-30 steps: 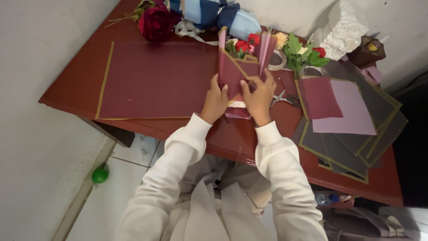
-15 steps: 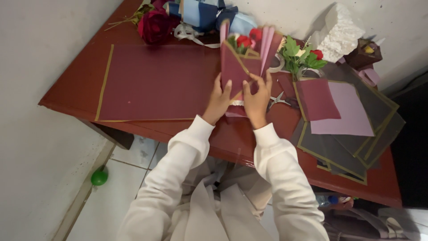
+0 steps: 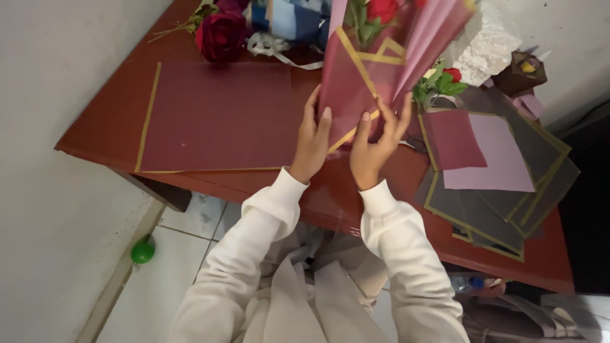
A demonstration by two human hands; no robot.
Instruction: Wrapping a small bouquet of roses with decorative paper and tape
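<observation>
— Status of hands?
— My left hand (image 3: 312, 141) and right hand (image 3: 376, 145) both grasp the wrapped bouquet (image 3: 375, 60), lifted above the red table (image 3: 101, 121).
— Contents?
— Red flowers, seemingly; top cropped. A maroon sheet (image 3: 222, 117) lies alongside.

Reddish-brown table (image 3: 356, 203), pretty cluttered with wrapping stuff.

Big maroon gold-edged sheet (image 3: 222, 117) lies flat at 9 o'clock; dark red rose (image 3: 221, 35) and blue wrapped bundle (image 3: 289, 19) at 11-12; stack of grey, pink and maroon sheets (image 3: 502, 171) at 3; small brown box (image 3: 521, 73) at 2, beside white lacy paper (image 3: 486, 54).
</observation>
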